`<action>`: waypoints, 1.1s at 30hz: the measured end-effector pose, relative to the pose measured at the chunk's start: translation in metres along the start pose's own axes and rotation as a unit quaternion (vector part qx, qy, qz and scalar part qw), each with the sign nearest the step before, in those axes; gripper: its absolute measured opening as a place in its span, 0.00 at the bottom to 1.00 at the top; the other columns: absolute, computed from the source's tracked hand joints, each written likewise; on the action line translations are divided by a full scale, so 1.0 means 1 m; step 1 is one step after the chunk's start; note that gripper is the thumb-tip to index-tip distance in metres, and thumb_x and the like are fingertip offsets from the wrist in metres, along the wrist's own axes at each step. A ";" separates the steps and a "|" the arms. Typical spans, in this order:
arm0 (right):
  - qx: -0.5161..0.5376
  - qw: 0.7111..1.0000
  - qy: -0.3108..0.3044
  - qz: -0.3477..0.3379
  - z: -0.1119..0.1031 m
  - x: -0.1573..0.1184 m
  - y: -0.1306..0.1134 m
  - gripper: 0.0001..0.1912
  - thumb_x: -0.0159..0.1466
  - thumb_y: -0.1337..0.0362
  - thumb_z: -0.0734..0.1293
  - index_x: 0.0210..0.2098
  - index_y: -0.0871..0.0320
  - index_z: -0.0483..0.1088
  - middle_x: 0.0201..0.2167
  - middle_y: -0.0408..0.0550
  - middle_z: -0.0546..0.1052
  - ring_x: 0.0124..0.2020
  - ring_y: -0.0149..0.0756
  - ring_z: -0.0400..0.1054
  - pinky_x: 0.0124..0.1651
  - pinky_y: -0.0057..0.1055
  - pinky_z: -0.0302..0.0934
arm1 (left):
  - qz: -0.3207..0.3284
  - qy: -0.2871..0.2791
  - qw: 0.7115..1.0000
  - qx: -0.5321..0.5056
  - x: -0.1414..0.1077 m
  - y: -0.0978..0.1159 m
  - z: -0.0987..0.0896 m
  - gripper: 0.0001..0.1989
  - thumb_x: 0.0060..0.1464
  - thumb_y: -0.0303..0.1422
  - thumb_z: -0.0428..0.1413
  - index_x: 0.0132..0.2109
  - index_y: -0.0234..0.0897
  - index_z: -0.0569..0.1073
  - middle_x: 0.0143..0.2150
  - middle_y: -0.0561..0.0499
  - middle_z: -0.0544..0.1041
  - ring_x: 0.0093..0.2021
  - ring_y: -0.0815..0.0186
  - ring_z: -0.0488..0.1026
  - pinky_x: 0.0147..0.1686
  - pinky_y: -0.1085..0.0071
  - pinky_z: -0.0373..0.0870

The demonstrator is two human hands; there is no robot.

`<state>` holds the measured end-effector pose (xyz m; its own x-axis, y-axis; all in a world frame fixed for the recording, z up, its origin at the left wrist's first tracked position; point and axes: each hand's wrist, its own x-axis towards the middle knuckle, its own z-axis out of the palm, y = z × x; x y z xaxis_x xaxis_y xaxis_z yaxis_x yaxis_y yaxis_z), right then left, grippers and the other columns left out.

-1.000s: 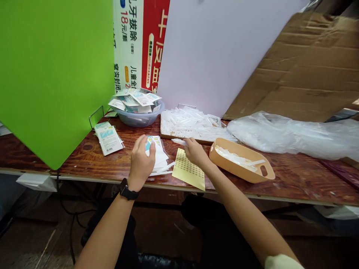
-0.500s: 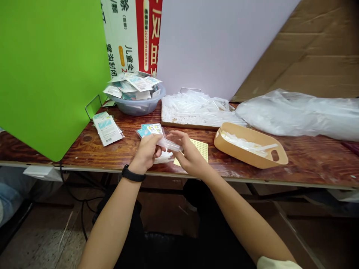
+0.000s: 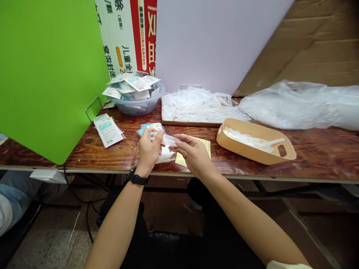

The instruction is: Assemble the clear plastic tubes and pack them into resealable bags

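- Left hand (image 3: pixel 149 151): fingers curled around one end of a clear plastic piece (image 3: pixel 169 140).
- Right hand (image 3: pixel 196 155): thumb and fingers nearly closed, pinching its other end.
- The piece is above the surface (image 3: pixel 129 157), near printed cards (image 3: pixel 153 126) and a yellow sheet (image 3: pixel 181 160).

Packing workshop, by the look: long wooden desk (image 3: pixel 322 149) under the hands (image 3: pixel 149 151), shallow tray (image 3: pixel 190 123) heaped with clear plastic pieces (image 3: pixel 193 104) beyond them, bowl (image 3: pixel 137 108) of packets (image 3: pixel 137 83) beyond to their left, stained floor (image 3: pixel 56 239) below.
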<state>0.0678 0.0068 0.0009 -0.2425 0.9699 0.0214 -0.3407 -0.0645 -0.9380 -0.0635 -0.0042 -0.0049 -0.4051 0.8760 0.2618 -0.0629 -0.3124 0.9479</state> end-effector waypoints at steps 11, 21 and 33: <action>0.063 0.997 -0.011 0.046 -0.010 -0.002 0.002 0.18 0.46 0.60 0.77 0.35 0.58 0.73 0.29 0.43 0.76 0.26 0.28 0.69 0.31 0.28 0.63 | 0.095 -0.019 0.988 0.116 -0.009 0.001 0.003 0.14 0.51 0.43 0.59 0.31 0.36 0.69 0.19 0.60 0.66 0.15 0.76 0.63 0.17 0.78 0.59; -0.100 0.988 0.085 -0.087 -0.057 0.016 -0.011 0.20 0.48 0.53 0.75 0.34 0.59 0.71 0.20 0.40 0.74 0.23 0.30 0.70 0.29 0.28 0.65 | 0.156 -0.242 0.812 0.508 -0.021 -0.002 -0.021 0.14 0.54 0.39 0.56 0.43 0.33 0.73 0.52 0.37 0.73 0.56 0.51 0.67 0.54 0.56 0.65; -0.107 0.994 0.010 -0.037 -0.065 0.007 -0.019 0.18 0.46 0.55 0.77 0.31 0.61 0.73 0.20 0.42 0.74 0.20 0.28 0.68 0.23 0.26 0.63 | 0.122 -0.111 0.854 0.494 -0.021 -0.002 -0.016 0.18 0.61 0.35 0.47 0.24 0.37 0.70 0.22 0.48 0.72 0.23 0.65 0.65 0.26 0.70 0.52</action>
<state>0.1320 0.0304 -0.0036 -0.2044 0.9750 0.0874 -0.1561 0.0556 -0.9862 -0.0693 -0.0275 -0.0148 -0.1066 0.9112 0.3980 0.8428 -0.1295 0.5223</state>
